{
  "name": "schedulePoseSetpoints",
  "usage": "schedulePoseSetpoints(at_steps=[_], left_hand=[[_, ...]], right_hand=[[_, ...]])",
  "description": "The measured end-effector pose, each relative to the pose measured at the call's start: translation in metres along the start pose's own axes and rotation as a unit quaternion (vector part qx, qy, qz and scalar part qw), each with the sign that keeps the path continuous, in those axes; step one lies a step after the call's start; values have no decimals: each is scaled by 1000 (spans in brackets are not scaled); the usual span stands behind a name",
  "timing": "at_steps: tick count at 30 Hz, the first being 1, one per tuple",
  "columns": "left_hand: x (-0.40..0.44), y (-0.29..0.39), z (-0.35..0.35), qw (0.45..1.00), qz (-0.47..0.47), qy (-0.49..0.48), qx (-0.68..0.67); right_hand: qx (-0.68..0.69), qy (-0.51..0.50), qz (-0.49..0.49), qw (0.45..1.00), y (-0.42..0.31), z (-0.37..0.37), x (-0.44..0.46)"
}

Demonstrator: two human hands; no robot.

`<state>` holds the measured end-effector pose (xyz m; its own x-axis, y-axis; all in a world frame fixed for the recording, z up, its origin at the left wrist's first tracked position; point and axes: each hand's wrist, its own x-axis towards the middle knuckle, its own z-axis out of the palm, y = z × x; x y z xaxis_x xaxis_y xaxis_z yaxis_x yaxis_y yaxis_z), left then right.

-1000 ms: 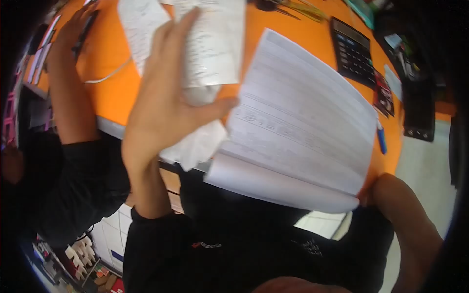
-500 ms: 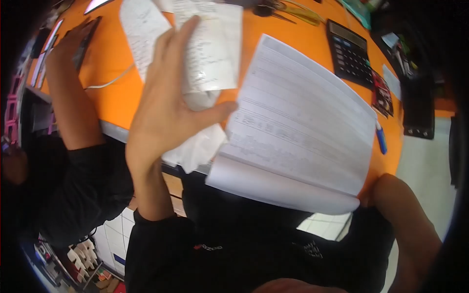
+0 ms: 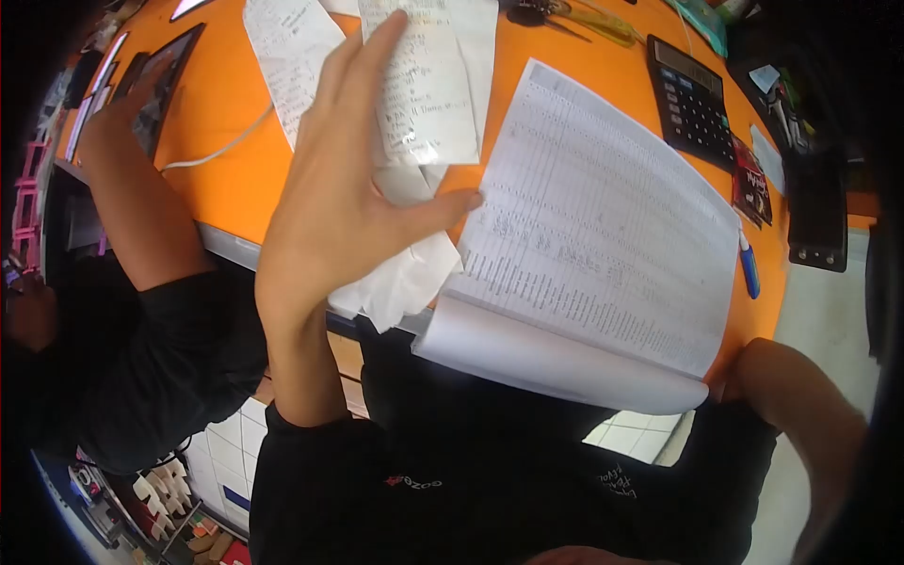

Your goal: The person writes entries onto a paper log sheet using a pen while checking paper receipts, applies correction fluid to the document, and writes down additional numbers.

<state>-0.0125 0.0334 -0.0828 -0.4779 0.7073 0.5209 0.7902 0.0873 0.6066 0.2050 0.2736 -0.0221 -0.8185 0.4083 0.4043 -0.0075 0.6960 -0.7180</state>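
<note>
My left hand [image 3: 339, 188] is open, with its fingers stretched over handwritten paper slips [image 3: 428, 94]. Its thumb reaches out to the left edge of a stack of printed sheets [image 3: 593, 217]. The sheets carry rows of small print, and their near edge is curled over at the table's front. Crumpled white paper [image 3: 405, 282] lies beneath my left hand. My right hand [image 3: 734, 367] is by the stack's lower right corner. Its fingers are hidden, so I cannot see whether it grips the sheets.
A black calculator [image 3: 692, 99], a red packet [image 3: 751, 184] and a blue pen [image 3: 749, 268] lie on the orange table [image 3: 221, 184] at the right. Scissors [image 3: 541, 14] are at the back. Another person's arm [image 3: 141, 198] reaches over a dark-framed device [image 3: 174, 85] at the left.
The whole view has shifted slightly, so things appear a little farther right. Print on the sheets is sharper. My hands keep about the same places against the papers.
</note>
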Motion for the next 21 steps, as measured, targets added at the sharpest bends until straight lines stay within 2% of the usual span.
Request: schedulePoseSetpoints(at_steps=[1, 4, 8, 11, 12, 14, 15, 17, 18, 19, 21], left_hand=[[4, 14, -4, 1000, -5, -3, -4], [20, 46, -18, 988, -114, -104, 29], [14, 17, -12, 996, -30, -84, 7], [11, 11, -10, 997, -6, -76, 8], [11, 12, -10, 997, -2, -75, 13], [11, 14, -10, 997, 1, -74, 22], [11, 14, -11, 997, -1, -76, 26], [12, 14, -12, 997, 5, -76, 30], [13, 15, -12, 997, 9, -76, 29], [13, 15, -12, 997, 13, -76, 29], [14, 17, -12, 997, 10, -72, 29]], right_hand=[[24, 4, -2, 1000, -6, 2, 3], [110, 14, -9, 994, -20, 17, 18], [220, 21, -6, 975, -28, 49, 42], [278, 35, 22, 960, -23, 73, 60], [301, 39, 50, 951, -16, 80, 64], [343, -15, 143, 928, 6, 88, 68], [347, -15, 142, 927, 16, 94, 69], [279, -29, 60, 958, 21, 105, 70], [281, -27, 60, 957, 18, 102, 70], [264, -52, 123, 955, -6, 98, 72], [247, -73, 185, 948, -16, 93, 71]])
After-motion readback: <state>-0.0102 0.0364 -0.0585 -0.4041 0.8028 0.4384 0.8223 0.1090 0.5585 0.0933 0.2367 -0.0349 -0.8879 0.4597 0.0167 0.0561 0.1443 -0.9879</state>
